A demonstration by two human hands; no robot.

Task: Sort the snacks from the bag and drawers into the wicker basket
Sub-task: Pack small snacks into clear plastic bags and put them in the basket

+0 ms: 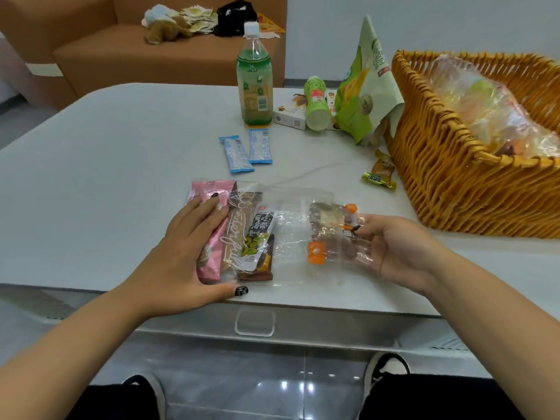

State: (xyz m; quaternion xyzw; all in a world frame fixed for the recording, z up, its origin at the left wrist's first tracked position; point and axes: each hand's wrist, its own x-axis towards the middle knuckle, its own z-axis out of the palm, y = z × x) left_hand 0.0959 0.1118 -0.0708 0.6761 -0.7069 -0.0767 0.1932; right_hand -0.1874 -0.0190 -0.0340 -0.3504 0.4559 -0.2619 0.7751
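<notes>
Head view, left hand [194, 237]: I see it lying flat on the pink packet [209, 237], fingers [209, 204] straight and together, pressing the row of snacks down on the bench [106, 165].
Head view, right hand [403, 250]: its fingers are curled and pinch the clear packet with orange tabs [330, 237], lifted slightly at the bench's near edge.
Clear bag [291, 225]: it lies slack between both hands, over the brown and seaweed packets [257, 237].
Wicker basket [460, 177]: it stands to the right, well apart from the left hand, already holding clear wrappers.
Step in hand, as I judge it: carry the pinched packet to the basket.
Method: I keep the left hand pressing so the bag does not drag; I lift clear of the rim before release.
Risk: the slippery film may slide from a light pinch.
Remaining: blue sachets [242, 150], green bottle [254, 83], green pouch [366, 86], small candy [380, 174].
</notes>
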